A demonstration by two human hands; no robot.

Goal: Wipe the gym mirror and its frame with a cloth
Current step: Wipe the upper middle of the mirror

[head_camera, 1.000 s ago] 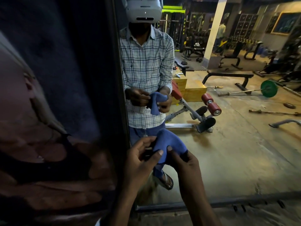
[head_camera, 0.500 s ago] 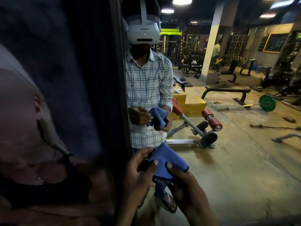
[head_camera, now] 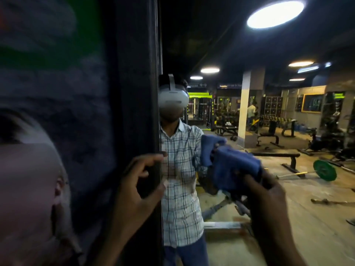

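While the right hand (head_camera: 269, 200) grips the blue cloth (head_camera: 236, 167), the upright mirror frame (head_camera: 138, 93) lies leftward, beside the empty left hand (head_camera: 134, 192).

A worn, tan floor (head_camera: 299, 223) is seen reflected in the mirror (head_camera: 249, 45). A black flat bench (head_camera: 276, 154) is stood on it, and a barbell (head_camera: 325, 170) with a green plate is laid just to its right. A bare bar (head_camera: 322, 201) is left lying nearer. Farther back, a white pillar (head_camera: 243, 116) and another bench (head_camera: 269, 135) are set on it.
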